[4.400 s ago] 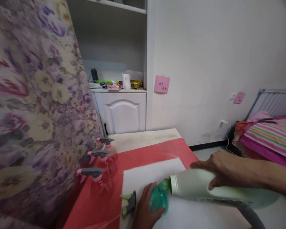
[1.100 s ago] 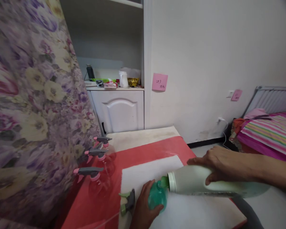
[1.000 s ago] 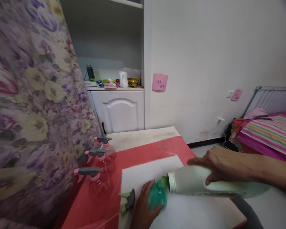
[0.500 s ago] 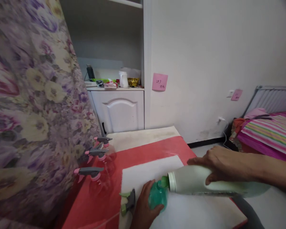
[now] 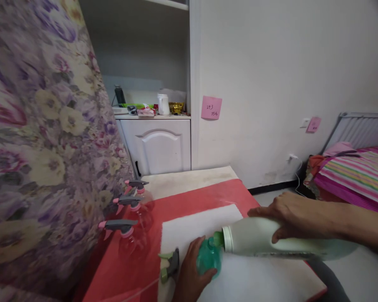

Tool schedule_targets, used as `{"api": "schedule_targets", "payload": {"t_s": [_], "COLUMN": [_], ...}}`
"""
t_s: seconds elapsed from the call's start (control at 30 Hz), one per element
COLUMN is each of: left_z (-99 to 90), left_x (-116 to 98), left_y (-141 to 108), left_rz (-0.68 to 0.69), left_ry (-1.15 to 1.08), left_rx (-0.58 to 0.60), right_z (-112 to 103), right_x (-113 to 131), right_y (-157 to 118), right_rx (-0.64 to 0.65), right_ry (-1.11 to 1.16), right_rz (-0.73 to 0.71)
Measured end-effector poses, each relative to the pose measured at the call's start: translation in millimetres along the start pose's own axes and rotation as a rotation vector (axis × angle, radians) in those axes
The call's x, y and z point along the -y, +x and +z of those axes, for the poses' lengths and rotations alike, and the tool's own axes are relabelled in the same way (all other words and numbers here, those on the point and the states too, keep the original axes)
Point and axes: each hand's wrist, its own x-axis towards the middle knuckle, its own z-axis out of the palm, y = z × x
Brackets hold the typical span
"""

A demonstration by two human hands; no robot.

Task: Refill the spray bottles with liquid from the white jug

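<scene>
My left hand [image 5: 193,268] is wrapped around a small green, see-through spray bottle [image 5: 208,260] with its top off. From the right, my right hand [image 5: 286,218] grips a large pale green bottle [image 5: 255,239], tipped nearly level. Its ridged mouth, with green showing in front of it, meets the neck of the small bottle; whether liquid is flowing I cannot make out. A grey and green spray head [image 5: 170,265] with a thin tube lies just left of my left hand, at the edge of the white sheet [image 5: 201,218].
Several clear spray bottles with pink and grey heads [image 5: 121,226] stand along the left side of the red table cover [image 5: 189,197]. A floral curtain [image 5: 50,126] hangs at left. Behind are a white cabinet [image 5: 164,147] and a wall; a bed [image 5: 359,167] is at right.
Almost nothing differs. Both hands keep their grip and the two bottles stay mouth to mouth, with only a very slight shift of the view.
</scene>
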Motion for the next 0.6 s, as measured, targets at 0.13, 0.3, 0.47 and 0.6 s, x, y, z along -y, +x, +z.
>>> {"api": "schedule_targets", "payload": {"t_s": [0.13,0.3,0.47,0.6], "left_z": [1.1,1.9,1.9,1.4], "left_x": [0.1,-0.8,0.5,0.7], "left_y": [0.1,0.0,0.5,0.9], "left_rz": [-0.01,-0.002,-0.009,-0.024], "left_ry": [-0.002,-0.005,0.006,0.009], "left_rx": [-0.005,0.006,0.017,0.02], "right_z": [-0.3,-1.3,1.3,10.8], "right_x": [0.7,0.7,-2.1,-7.0], "right_y": [0.6,1.2,-1.1,-5.0], "right_rx": [0.003,0.016,0.014,-0.009], "right_ry": [0.002,-0.004,0.007,-0.007], "right_rz": [-0.001,0.005,0.016,0.038]}}
